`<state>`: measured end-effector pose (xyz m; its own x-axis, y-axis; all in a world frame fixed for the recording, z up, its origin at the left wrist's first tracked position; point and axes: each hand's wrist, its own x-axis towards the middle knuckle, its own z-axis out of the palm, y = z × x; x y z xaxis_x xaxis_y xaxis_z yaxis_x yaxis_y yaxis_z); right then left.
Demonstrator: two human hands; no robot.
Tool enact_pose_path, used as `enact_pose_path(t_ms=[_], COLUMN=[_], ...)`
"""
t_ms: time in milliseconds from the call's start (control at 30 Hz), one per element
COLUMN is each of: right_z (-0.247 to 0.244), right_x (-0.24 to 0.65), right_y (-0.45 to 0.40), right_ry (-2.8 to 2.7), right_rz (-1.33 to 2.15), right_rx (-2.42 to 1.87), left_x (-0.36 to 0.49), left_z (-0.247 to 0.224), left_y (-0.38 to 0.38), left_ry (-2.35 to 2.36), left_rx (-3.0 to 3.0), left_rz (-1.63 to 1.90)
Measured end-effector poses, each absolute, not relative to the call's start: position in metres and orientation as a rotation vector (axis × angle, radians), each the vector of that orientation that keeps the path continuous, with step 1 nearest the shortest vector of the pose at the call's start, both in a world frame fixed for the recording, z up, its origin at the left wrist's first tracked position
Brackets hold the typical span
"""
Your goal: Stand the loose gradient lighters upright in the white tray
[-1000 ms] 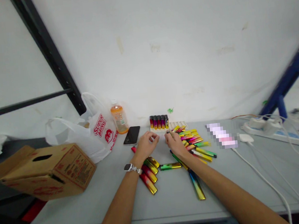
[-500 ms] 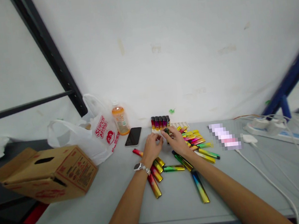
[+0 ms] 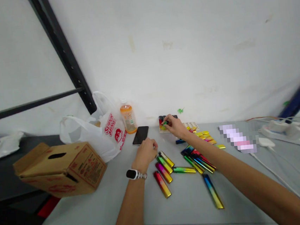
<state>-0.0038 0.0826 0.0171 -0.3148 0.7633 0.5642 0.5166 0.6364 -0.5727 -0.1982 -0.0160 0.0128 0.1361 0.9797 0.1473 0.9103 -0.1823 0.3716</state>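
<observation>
Well to the left of the white tray [image 3: 193,125], a brown cardboard box [image 3: 59,167] rests on the worktop [image 3: 95,209], with a white plastic bag [image 3: 88,131] lettered in red against it. An orange-capped-looking band and clear lower half mark the bottle [image 3: 128,120] left of the tray, and a black phone [image 3: 141,135] lies between the bottle and the tray.

Nearer the person than the tray and to its left, the left hand [image 3: 145,154] is held with bent fingers; whether it grasps anything cannot be told. Just beside it, nearer than the tray, four lighters lie in a slanting row: a red lighter [image 3: 162,184] fading to gold, a magenta lighter [image 3: 164,172] fading to gold, a green lighter [image 3: 165,164] likewise, and a mostly gold lighter [image 3: 167,158]. All have a shiny, mirror-like skin.

In the tray's left part, black-topped lighters [image 3: 161,119] stand upright in close ranks, red showing below their tops. Over them the right hand [image 3: 175,125] pinches a small greenish lighter [image 3: 165,123], largely covered by the fingers.

Nearer than the tray, a green-and-gold lighter [image 3: 184,170] lies crosswise, and right of it a loose heap [image 3: 197,160] glints blue, green, red and gold, partly under the right forearm. A blue lighter [image 3: 213,191], passing through pale yellow to gold, lies apart, closest to the worktop's front edge. Just right of the tray, more gold and pink ones [image 3: 203,134] fan out.
</observation>
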Motion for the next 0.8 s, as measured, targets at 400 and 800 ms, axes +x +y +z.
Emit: enact_pose_path(t_ms=[400, 800], right_z=[0.045, 0.047], right_x=[-0.022, -0.015], right_y=[0.111, 0.105], right_ry=[-2.360, -2.444], right_rz=[0.175, -0.029], right_rx=[-1.042, -1.038], left_x=[-0.202, -0.191], left_z=[0.004, -0.005], left_y=[-0.012, -0.004], left_ry=[1.784, 1.527], left_rx=[2.138, 2.225], left_rz=[0.556, 0.771])
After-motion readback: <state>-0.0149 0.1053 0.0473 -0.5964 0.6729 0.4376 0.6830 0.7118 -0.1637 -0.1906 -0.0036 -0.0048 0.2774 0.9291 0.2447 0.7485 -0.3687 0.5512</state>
